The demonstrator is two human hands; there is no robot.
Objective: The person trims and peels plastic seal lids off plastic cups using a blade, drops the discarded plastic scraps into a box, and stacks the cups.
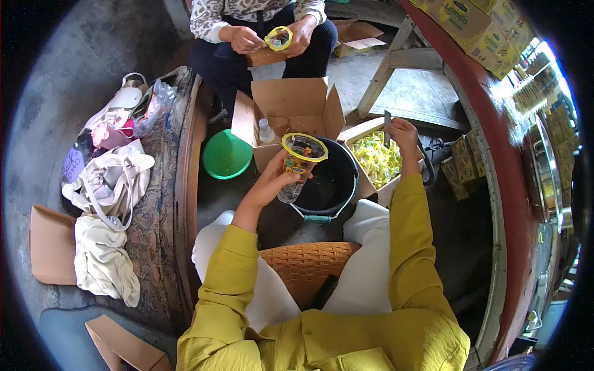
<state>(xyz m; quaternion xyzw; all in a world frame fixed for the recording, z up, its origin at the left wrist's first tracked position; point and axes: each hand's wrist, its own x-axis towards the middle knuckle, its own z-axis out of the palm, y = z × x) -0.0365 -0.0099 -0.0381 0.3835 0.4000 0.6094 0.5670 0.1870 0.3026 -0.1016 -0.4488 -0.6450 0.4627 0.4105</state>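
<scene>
My left hand (272, 180) is wrapped round a clear plastic cup (303, 162) with a yellow rim and a printed label. It holds the cup tilted over the near left side of a black bucket (325, 185). My right hand (405, 137) is closed on a narrow, flat, dark strip like a knife blade (387, 128), held upright. Below that hand stands a cardboard box of yellow and white shreds (376, 157). What lies inside the bucket is too dark to make out.
An open cardboard box (288, 99) with a small clear bottle (266, 131) stands ahead. Left of it is a green basin (226, 154). Across from me a person's hands (300, 36) hold a yellow-rimmed cup (278, 38). Bags (111, 179) lie on a carved bench at left.
</scene>
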